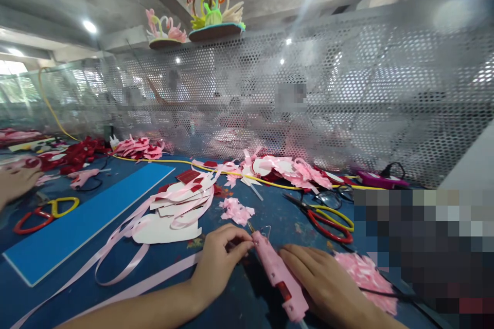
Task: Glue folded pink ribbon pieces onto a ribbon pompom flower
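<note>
My left hand (224, 257) has thumb and forefinger pinched together beside the nozzle of a pink glue gun (275, 272); whatever is between the fingertips is too small to make out. A pink satin ribbon (165, 273) runs along the table and passes behind this hand. My right hand (322, 277) is closed at the right side of the glue gun, fingers curled against its body and handle. Just beyond the nozzle lies a small cluster of pink ribbon pieces (236, 211). White card cutouts (168, 230) with ribbon over them are piled left of it.
Red-and-yellow scissors (328, 221) lie at right, another pair (46, 213) at left by a long blue board (92, 221). Pink pieces (366, 275) sit beside my right hand. A yellow cable (266, 182) crosses behind. Perforated metal panel (239, 92) stands at the back. Another person's hand (17, 182) is far left.
</note>
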Tool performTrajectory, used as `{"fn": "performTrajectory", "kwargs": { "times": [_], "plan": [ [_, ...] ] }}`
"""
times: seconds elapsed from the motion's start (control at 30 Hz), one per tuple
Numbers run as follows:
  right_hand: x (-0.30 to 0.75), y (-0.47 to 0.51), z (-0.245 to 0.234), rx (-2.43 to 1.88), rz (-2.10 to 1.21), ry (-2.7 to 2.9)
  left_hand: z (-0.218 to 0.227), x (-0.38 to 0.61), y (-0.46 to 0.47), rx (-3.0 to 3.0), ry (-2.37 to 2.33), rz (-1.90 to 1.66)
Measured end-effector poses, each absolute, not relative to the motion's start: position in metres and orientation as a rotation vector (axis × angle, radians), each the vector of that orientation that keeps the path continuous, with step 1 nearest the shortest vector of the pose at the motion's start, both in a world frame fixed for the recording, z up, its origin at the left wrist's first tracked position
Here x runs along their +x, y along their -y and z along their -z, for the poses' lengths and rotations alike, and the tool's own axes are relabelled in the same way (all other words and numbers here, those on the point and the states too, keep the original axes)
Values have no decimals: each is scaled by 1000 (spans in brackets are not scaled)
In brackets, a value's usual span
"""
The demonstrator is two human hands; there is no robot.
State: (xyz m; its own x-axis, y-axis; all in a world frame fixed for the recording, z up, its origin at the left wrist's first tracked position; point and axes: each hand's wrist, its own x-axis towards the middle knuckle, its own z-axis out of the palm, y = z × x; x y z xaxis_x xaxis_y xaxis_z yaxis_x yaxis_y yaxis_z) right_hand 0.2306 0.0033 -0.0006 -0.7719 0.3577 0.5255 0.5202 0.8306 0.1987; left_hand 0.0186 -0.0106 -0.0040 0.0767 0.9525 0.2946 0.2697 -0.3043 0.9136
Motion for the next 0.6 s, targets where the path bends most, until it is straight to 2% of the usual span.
{"fn": "performTrajectory", "kwargs": {
  "times": [0.37, 0.6],
  "plan": [
    [230, -6, 6, -694, 421, 2536, 9, 21, 11, 1806, -1247, -1118],
    [231, -6, 6, -730, 367, 2520, 12, 19, 8, 1672, -1200, -1189]
  ]
}}
